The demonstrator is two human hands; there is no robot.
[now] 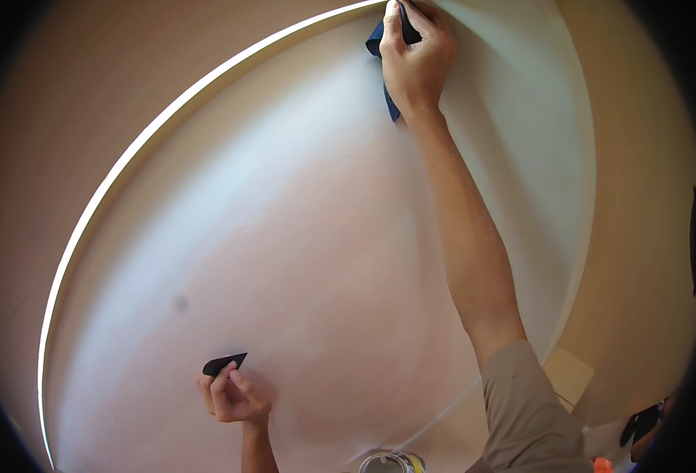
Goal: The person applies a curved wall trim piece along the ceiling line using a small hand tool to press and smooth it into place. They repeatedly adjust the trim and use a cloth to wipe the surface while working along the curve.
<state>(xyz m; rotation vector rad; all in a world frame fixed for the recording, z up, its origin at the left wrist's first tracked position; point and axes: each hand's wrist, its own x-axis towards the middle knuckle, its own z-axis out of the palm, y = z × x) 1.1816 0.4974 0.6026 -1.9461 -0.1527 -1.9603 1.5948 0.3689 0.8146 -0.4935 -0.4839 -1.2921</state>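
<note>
My right hand (419, 63) is stretched far up at the top of the view. Its fingers are closed around a dark blue cloth (375, 39), which hangs down beside the wrist and lies against a smooth pale panel (324, 260). Low and left of centre, my left hand (237, 398) pinches a small thin black piece (223, 364) with a pointed corner. What that black piece is made of cannot be made out. The left hand is close to the panel and casts a soft shadow on it.
A bright light strip (119, 169) curves along the panel's left and upper edge. On the right, a raised rim (584, 197) borders it. An open round tin (387, 463) is at the bottom. A small orange thing (602, 465) shows at the lower right.
</note>
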